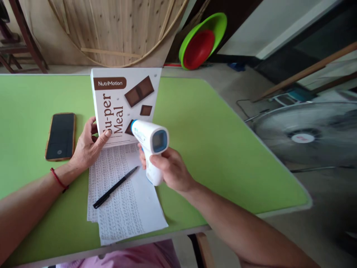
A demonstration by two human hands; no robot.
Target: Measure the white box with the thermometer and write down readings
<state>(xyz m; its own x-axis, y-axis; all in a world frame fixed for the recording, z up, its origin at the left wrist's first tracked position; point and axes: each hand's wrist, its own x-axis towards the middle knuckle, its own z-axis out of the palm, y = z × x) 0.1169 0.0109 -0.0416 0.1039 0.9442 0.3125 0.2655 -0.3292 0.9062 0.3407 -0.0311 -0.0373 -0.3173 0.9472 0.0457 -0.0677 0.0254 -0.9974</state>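
Note:
My left hand (90, 143) grips the lower left corner of a white box (139, 111) marked "NutriMotion Su-per Meal", thumb on its front face. The box is held up, its printed front turned toward me. In my right hand (174, 167) is a white and blue infrared thermometer (149, 136), my fingers wrapped round its handle. Its front end points at the box and covers part of the printed chocolate; its small screen looks dark. Below the box, handwritten sheets of paper (125, 219) lie on the table, with a black pen (115, 188) across them.
A smartphone (60, 136) in a brown case lies left of the box on the green table (223, 156). Beyond the table's right edge stands a large fan (302, 137). Green (221, 28) and red basins (199, 48) and a round wooden board (119, 29) are at the back.

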